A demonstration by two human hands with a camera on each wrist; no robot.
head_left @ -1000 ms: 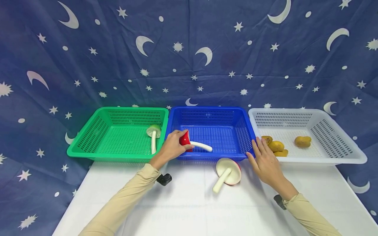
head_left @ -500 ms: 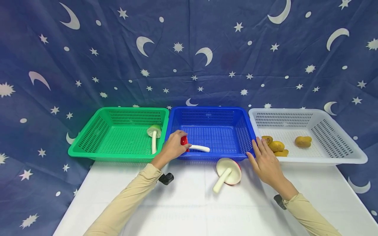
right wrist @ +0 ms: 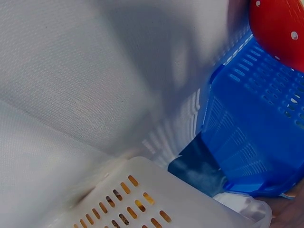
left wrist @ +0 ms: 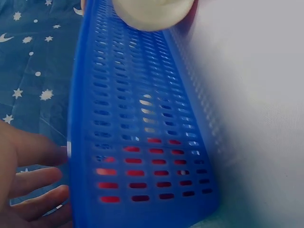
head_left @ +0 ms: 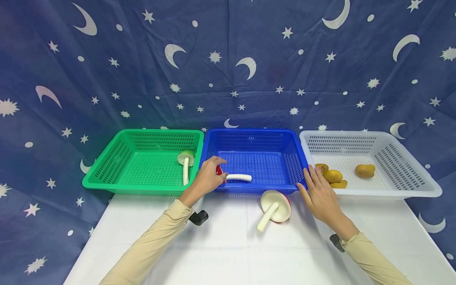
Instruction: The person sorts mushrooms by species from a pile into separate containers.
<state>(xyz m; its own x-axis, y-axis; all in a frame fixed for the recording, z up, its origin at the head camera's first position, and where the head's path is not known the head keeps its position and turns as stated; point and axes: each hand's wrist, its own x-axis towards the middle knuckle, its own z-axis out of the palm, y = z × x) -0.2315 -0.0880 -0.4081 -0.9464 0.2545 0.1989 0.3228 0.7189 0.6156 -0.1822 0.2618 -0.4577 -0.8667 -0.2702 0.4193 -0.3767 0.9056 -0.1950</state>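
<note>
A toy mushroom (head_left: 239, 177) with a white stem and red cap lies at the front left of the blue basket (head_left: 290, 158). Over its cap my left hand (head_left: 207, 177) is spread, thumb and fingers apart, partly hiding the red. In the left wrist view the fingers (left wrist: 40, 202) are above the basket's rim, while red shows lower down through the wall's slots. My right hand (head_left: 320, 200) rests with straight fingers where the blue and white baskets meet. Between the hands, a second red-capped mushroom (head_left: 281, 211) lies stem toward me on the white tablecloth.
To the left stands a green basket (head_left: 101, 158) holding a green-capped mushroom (head_left: 185, 170). At right, the white basket (head_left: 420, 174) contains several yellow-brown potato-like items (head_left: 365, 171). A starry blue cloth (head_left: 263, 99) hangs behind the baskets.
The red-capped mushroom has gone down into the blue basket, and my left hand has let go of it. My right hand has stayed put.
</note>
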